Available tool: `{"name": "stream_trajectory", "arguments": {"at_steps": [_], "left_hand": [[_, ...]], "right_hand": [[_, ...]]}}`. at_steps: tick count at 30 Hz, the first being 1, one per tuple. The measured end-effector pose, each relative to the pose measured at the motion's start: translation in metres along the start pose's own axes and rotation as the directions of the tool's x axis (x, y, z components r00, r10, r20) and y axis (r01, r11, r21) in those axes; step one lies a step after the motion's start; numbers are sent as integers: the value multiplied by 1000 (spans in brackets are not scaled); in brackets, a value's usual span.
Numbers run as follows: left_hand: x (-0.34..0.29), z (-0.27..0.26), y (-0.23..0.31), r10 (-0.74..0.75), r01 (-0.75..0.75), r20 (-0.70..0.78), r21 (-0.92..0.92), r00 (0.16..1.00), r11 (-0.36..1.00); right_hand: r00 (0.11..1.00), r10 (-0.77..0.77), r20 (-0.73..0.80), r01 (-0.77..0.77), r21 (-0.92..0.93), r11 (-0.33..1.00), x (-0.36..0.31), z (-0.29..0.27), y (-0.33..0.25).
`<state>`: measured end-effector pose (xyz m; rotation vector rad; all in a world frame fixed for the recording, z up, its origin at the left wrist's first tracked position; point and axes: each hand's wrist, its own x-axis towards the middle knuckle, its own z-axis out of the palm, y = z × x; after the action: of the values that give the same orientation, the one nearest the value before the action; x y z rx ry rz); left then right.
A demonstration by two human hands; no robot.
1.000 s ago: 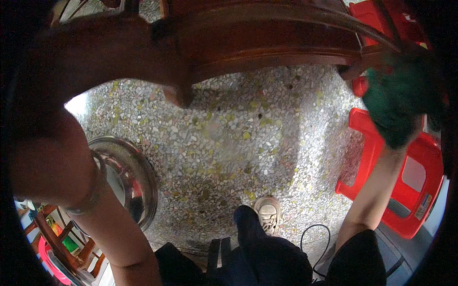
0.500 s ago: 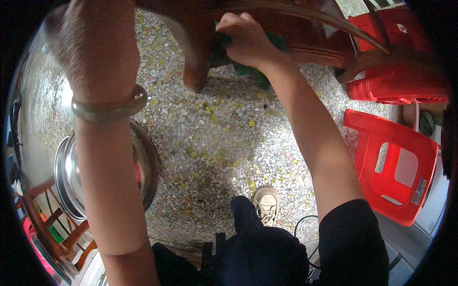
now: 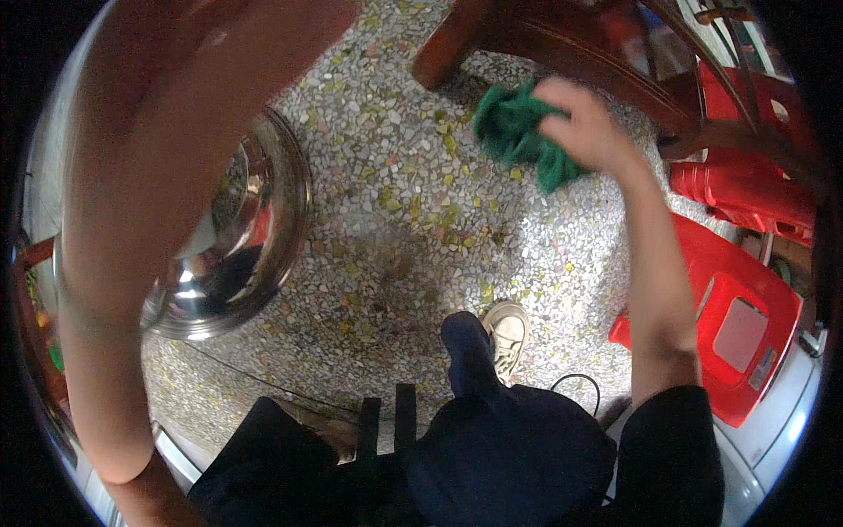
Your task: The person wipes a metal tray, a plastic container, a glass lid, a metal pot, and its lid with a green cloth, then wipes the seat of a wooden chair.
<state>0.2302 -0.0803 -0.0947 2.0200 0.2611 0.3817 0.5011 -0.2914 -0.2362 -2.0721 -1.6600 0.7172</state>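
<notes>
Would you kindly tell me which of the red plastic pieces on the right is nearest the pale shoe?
The lowest red piece, with the large rectangular opening; the other red plastic sits higher, beside the wooden furniture.

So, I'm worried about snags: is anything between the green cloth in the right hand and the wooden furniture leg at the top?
Nothing visible: in this view, only terrazzo floor shows between the green cloth, gripped by the right hand, and the wooden furniture leg. The metal basin sits off to the left.
</notes>
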Motion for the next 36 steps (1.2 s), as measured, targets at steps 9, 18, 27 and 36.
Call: {"name": "stream_trajectory", "arguments": {"at_steps": [9,18,27,36], "left_hand": [[-181,-44,21,-538,546,-94,158,837,822],[-207,-46,22,-511,518,-104,62,853,853],[-235,-43,6,-393,392,-31,-36,919,919],[-210,-20,-3,-463,465,104,7,880,886]], "right_hand": [[602,-618,-506,-55,-799,599,61,-8,-106],[930,-359,-84,129,-838,530,100,154,-35],[782,468,-411,-417,213,884,-37,99,-17],[921,-333,-205,84,-728,681,56,32,-18]]}}
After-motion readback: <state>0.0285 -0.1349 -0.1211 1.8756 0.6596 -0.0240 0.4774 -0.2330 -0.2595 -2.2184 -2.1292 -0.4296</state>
